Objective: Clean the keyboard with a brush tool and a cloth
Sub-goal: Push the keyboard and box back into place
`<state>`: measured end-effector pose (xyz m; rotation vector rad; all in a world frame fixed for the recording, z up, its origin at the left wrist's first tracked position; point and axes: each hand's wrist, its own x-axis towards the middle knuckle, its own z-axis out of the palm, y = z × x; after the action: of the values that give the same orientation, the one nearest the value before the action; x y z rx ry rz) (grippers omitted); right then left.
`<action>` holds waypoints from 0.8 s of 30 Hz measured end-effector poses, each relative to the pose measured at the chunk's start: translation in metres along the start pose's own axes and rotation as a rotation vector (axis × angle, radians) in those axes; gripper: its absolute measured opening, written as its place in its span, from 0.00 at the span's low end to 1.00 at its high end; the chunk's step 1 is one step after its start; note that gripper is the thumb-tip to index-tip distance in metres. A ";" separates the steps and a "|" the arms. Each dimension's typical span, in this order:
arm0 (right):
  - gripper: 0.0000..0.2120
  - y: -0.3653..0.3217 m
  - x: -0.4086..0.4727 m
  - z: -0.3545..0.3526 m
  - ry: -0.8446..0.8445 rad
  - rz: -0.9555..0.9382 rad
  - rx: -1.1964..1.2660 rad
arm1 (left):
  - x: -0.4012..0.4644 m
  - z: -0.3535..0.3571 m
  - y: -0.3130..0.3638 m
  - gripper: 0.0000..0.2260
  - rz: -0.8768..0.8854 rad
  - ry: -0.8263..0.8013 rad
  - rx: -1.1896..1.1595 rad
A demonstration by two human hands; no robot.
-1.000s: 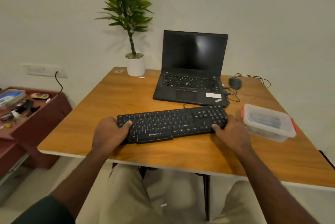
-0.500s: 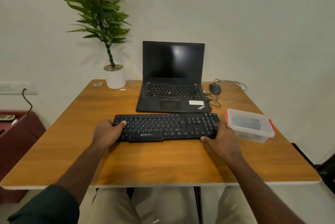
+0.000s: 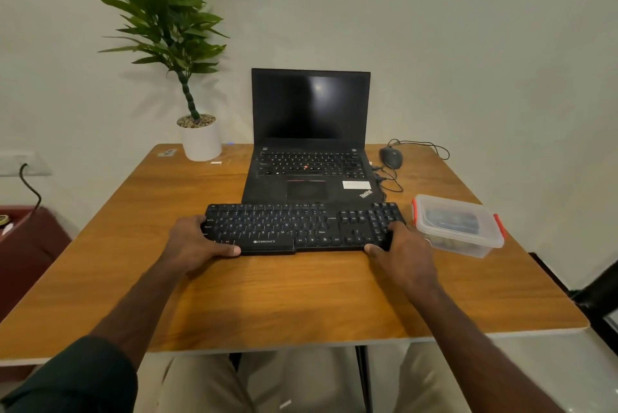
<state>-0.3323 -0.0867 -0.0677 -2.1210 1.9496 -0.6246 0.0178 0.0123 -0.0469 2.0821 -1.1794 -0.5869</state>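
Head view, sole item of record.

Black full-size plastic keyboard (image 3: 302,228): flat on wooden tabletop (image 3: 287,295), centre, just near of open black laptop (image 3: 309,158), just left of clear lidded plastic box with red clips (image 3: 458,224).

Left hand (image 3: 195,244): clamped on left end of keyboard, thumb along near edge, fingers over far corner.

Right hand (image 3: 403,254): clamped on right end, thumb at near edge, fingers on number pad.

Also present: white-potted green plant (image 3: 200,140), far left; dark wired mouse (image 3: 391,157), far right.

Brush tool, cloth: not visible; possibly in box, contents blurred.

Step judged: positioning keyboard, cleaning not begun.

Next move calls for: releasing one hand, likely right toward box, unclipping lid, fetching brush; other hand steadying keyboard.
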 end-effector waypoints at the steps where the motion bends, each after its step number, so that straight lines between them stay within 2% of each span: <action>1: 0.31 0.000 0.000 -0.001 0.002 -0.003 -0.002 | 0.001 0.000 -0.001 0.40 0.007 0.001 0.006; 7: 0.32 -0.003 -0.003 -0.010 0.008 0.017 0.018 | 0.002 0.002 0.001 0.38 -0.019 -0.011 0.061; 10: 0.31 -0.003 -0.008 -0.016 0.026 0.011 -0.001 | 0.001 0.005 0.005 0.47 -0.032 0.046 0.288; 12: 0.28 -0.004 -0.011 -0.020 0.043 0.004 -0.004 | -0.004 0.014 0.015 0.48 0.042 0.078 0.399; 14: 0.24 -0.002 -0.012 -0.027 0.070 -0.012 0.002 | -0.010 0.029 0.037 0.44 0.139 0.091 0.356; 17: 0.18 0.006 -0.010 -0.045 0.145 -0.035 0.022 | -0.015 0.064 0.080 0.30 0.256 0.069 0.235; 20: 0.13 0.028 -0.002 -0.065 0.250 -0.008 0.102 | -0.012 0.103 0.127 0.20 0.329 -0.053 0.013; 24: 0.12 0.075 0.010 -0.087 0.399 0.058 0.153 | -0.009 0.155 0.190 0.09 0.335 -0.184 -0.100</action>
<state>-0.4366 -0.0927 -0.0197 -1.9542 2.0624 -1.2210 -0.1970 -0.1012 -0.0116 1.7234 -1.5315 -0.6701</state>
